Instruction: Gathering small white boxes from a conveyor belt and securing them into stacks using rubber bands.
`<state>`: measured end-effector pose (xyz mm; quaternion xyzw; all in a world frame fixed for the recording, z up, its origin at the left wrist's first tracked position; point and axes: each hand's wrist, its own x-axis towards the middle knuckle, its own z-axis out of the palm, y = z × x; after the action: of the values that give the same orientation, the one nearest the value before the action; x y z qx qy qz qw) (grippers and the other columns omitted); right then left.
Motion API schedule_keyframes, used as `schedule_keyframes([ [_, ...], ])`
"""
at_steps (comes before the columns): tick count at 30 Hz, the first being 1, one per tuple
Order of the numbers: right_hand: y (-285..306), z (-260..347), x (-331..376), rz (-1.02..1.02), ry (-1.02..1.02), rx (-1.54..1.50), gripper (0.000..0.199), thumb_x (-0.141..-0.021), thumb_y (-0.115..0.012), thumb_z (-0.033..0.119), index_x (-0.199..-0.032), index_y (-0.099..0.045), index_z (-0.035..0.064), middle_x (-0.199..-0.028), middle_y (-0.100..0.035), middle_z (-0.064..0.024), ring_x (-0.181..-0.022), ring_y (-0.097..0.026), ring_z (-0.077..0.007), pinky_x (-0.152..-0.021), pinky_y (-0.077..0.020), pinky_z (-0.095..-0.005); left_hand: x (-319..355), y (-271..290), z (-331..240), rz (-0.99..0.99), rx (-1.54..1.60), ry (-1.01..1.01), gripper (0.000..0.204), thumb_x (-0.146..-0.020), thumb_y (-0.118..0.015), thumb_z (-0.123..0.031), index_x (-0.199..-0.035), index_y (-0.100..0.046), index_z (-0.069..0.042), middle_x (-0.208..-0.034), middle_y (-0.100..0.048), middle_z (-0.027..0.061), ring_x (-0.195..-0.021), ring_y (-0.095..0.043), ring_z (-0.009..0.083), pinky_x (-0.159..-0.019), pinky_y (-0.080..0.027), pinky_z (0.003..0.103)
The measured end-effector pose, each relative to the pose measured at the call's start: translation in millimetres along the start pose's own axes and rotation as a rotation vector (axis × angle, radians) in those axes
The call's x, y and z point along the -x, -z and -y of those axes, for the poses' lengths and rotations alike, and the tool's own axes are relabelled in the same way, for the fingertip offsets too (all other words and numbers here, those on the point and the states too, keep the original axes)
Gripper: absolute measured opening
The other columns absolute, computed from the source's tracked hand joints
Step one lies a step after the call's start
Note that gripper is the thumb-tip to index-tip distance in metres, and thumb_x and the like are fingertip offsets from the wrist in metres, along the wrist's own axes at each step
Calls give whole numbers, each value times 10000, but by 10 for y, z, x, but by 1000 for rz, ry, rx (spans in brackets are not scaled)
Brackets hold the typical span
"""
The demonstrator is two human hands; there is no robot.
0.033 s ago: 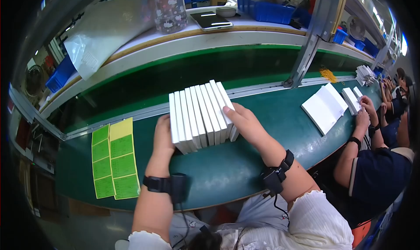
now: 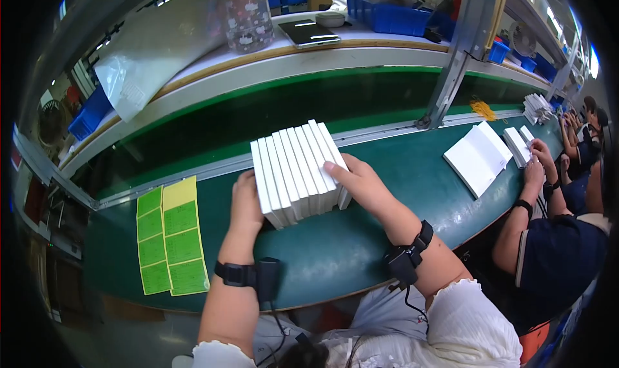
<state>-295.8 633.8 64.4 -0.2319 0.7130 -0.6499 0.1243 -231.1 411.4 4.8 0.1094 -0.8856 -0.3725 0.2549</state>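
A row of several slim white boxes (image 2: 295,168) stands on edge, side by side, on the green bench top. My left hand (image 2: 245,200) presses against the row's left end, its fingers partly hidden behind the boxes. At the opposite end my right hand (image 2: 361,182) grips the row, thumb lying over the top edges and the other fingers out of sight behind. The boxes are squeezed between both hands, and their tops are slightly uneven. Left of my left hand lie two yellow sheets bearing green labels (image 2: 182,223).
Farther right lie a white stack of flat sheets or cards (image 2: 476,158) and more white boxes (image 2: 516,147) by a co-worker's hands (image 2: 538,162). A metal post (image 2: 451,78) rises behind the bench. The shelf above holds a phone (image 2: 309,33), a clear plastic bag (image 2: 248,20) and a blue bin (image 2: 390,15).
My left hand has shifted slightly right, pushing the left boxes closer to the others. My right thumb has slid a little left along the box tops.
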Motion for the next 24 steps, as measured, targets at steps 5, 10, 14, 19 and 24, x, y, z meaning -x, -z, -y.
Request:
schedule_keyframes([
  [5, -1, 6, 38, 54, -23, -139, 530, -761, -642, 303, -1067, -506, -108, -979, -590, -180, -898, -564, -206, -809, -424, -299, -16, 37, -194, 27, 293, 4, 294, -837, -492, -148, -1078, -546, 12, -1165, -500, 157, -1038, -492, 294, -869, -409, 351],
  [10, -42, -37, 99, 134, -129, -486, 527, -767, -637, 228, -1126, -431, -98, -1054, -532, -161, -1014, -502, -191, -873, -377, -283, 73, 185, -454, 130, 1270, 284, 486, -905, -413, -298, -1308, -316, -45, -1248, -450, 142, -1143, -458, 254, -956, -376, 383],
  [14, -41, -7, 108, 151, -116, -604, 506, -771, -622, 193, -1137, -424, -94, -1064, -531, -161, -1019, -507, -193, -884, -379, -289, 153, 197, -587, 414, 1700, 406, 602, -880, -421, -399, -1342, -249, -54, -1311, -389, 140, -1187, -414, 271, -944, -387, 415],
  [19, -30, -32, 50, 279, -93, -692, 514, -792, -571, 213, -1187, -406, -73, -1103, -522, -143, -1056, -488, -197, -907, -372, -320, 213, 287, -658, 473, 1586, 349, 690, -840, -441, -476, -1350, -231, -61, -1319, -374, 144, -1188, -413, 286, -954, -373, 431],
  [24, 38, -15, 11, 237, 40, -245, 610, -827, -520, 324, -1242, -353, -91, -1218, -435, -177, -1126, -434, -249, -980, -289, -307, 262, 240, -837, 375, 1527, 391, 647, -840, -459, -426, -1316, -274, -31, -1262, -431, 152, -1126, -473, 282, -921, -410, 396],
])
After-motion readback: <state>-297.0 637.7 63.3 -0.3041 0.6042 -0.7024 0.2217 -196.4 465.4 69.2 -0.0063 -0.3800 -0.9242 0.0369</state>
